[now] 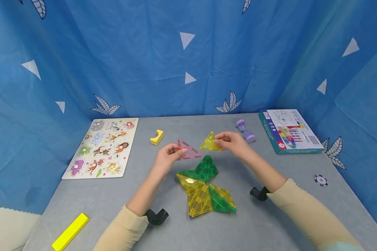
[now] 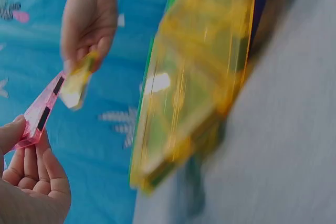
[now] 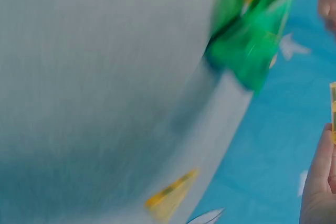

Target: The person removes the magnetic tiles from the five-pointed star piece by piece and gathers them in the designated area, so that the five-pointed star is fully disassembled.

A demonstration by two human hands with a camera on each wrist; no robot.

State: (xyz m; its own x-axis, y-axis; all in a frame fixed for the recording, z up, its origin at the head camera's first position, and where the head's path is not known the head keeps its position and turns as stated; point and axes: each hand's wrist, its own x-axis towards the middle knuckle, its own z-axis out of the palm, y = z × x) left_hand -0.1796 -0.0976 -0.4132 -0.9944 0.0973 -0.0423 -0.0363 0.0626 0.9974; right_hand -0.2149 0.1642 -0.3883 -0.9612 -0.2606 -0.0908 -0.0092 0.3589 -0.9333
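My left hand [image 1: 167, 157] pinches a pink see-through triangle magnetic tile [image 1: 190, 152] between thumb and fingers. Facing it, my right hand [image 1: 233, 142] holds a small yellow triangle magnetic tile [image 1: 209, 143] by its right side. Both tiles are off the table; a gap separates them in the head view. Below them stands a structure of joined tiles: a green peak [image 1: 207, 169] at the back, yellow triangles [image 1: 200, 202] in front, and a green and yellow part [image 1: 221, 198] at the right. In the left wrist view the yellow tiles [image 2: 184, 93] loom large.
An animal peg puzzle [image 1: 105, 150] lies at the left, a yellow arch block [image 1: 157, 138] nearby. A yellow bar [image 1: 70, 232] is at front left. Purple hourglass [image 1: 245, 131], boxed set [image 1: 292, 132] and poker chip [image 1: 320, 180] lie right. One blurred yellow triangle [image 3: 170, 198] shows in the right wrist view.
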